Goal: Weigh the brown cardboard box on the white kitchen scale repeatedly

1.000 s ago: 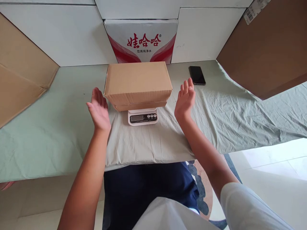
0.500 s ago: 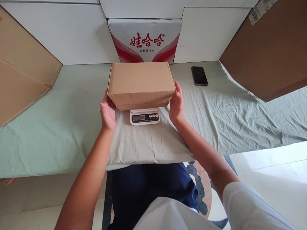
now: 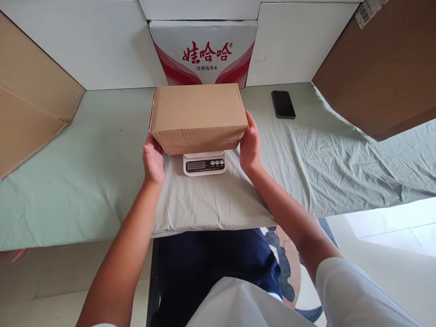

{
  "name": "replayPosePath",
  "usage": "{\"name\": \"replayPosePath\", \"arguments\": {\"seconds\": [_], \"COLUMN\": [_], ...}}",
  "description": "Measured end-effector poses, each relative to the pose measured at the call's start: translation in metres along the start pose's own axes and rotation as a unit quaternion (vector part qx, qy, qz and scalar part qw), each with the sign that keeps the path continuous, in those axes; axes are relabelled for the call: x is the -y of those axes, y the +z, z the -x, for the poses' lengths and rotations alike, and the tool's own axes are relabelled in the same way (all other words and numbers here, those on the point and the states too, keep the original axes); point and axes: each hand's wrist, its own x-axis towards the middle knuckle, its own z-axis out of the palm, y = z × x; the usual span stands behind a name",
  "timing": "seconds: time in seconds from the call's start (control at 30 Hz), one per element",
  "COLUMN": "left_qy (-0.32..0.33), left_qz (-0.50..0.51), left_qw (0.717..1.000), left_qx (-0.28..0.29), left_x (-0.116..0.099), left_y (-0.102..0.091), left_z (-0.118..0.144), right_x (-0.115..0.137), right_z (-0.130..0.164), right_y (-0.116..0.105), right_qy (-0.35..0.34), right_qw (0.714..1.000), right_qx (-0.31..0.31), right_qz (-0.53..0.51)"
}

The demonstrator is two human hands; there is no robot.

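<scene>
A closed brown cardboard box [image 3: 199,106] sits over a small white digital kitchen scale [image 3: 205,164], hiding the scale's platform. Only the scale's front panel, with its display and several buttons, shows below the box. My left hand [image 3: 154,159] supports the box at its near left corner, with the fingers partly hidden behind and under it. At the near right corner, my right hand [image 3: 250,143] presses against the box's side. Between them the two hands hold the box; whether its weight rests on the scale I cannot tell.
A black phone [image 3: 283,104] lies on the green cloth [image 3: 112,181] to the right. Behind the box stands a white and red carton [image 3: 204,50] between white boxes [image 3: 282,45]. Large brown cardboard pieces flank the table at left [image 3: 34,100] and right [image 3: 381,81].
Both hands keep their places on the box, and the box stays over the scale. The whole view has shifted slightly, so everything appears a little higher.
</scene>
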Motion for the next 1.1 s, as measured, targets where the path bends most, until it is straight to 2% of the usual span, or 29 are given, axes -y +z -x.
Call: {"name": "replayPosePath", "arguments": {"seconds": [0.3, 0.5, 0.7, 1.1], "left_qy": [-0.004, 0.026, 0.038, 0.045], "left_qz": [-0.014, -0.058, -0.009, -0.001], "left_qw": [1.0, 0.997, 0.999, 0.999], "left_qx": [0.022, 0.034, 0.021, 0.02], "left_x": [-0.008, 0.0, 0.001, 0.0], "left_y": [0.004, 0.001, 0.005, 0.006], "left_z": [0.002, -0.001, 0.001, 0.001], "right_x": [0.008, 0.014, 0.012, 0.013], "right_z": [0.002, 0.003, 0.003, 0.003], "right_y": [0.005, 0.01, 0.01, 0.009], "right_qy": [-0.012, -0.012, -0.017, -0.016], "right_qw": [1.0, 1.0, 0.999, 0.999], "right_qx": [0.018, 0.009, 0.013, 0.026], "right_qz": [0.017, 0.01, 0.023, 0.024]}}
